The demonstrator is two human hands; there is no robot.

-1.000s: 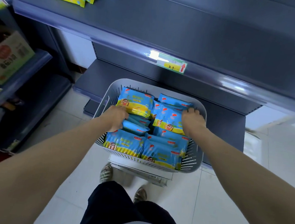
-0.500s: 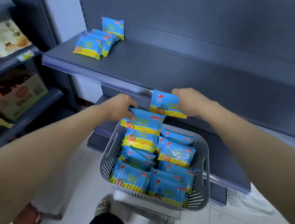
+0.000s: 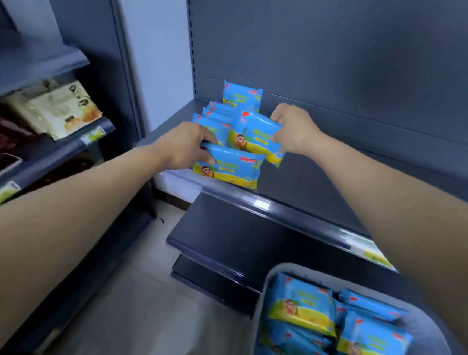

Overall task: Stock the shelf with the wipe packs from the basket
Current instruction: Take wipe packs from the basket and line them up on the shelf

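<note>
The fingers [image 3: 209,139] of the left hand [image 3: 183,147] are curled over the top edge of a flat blue-and-yellow plastic wipe pack [image 3: 229,167], thumb beneath, holding it tilted above the front lip of the dark grey metal shelf [image 3: 339,183]. Just to the right of them and a little higher, the right hand [image 3: 295,129] pinches the right end of a second wipe pack [image 3: 254,139] of the same kind, whose lower edge overlaps the first pack's top. Directly behind both sets of fingers, a short stack of matching packs [image 3: 219,111] lies in the shelf's left rear corner, with one upright pack [image 3: 241,96] leaning on the back panel. Well below and to the right of the right hand, a pale grey plastic basket [image 3: 261,307] holds many more packs [image 3: 303,310]. Far to the left of the left hand, a neighbouring shelf unit [image 3: 48,148] carries blurred beige cartons [image 3: 60,108].
</note>
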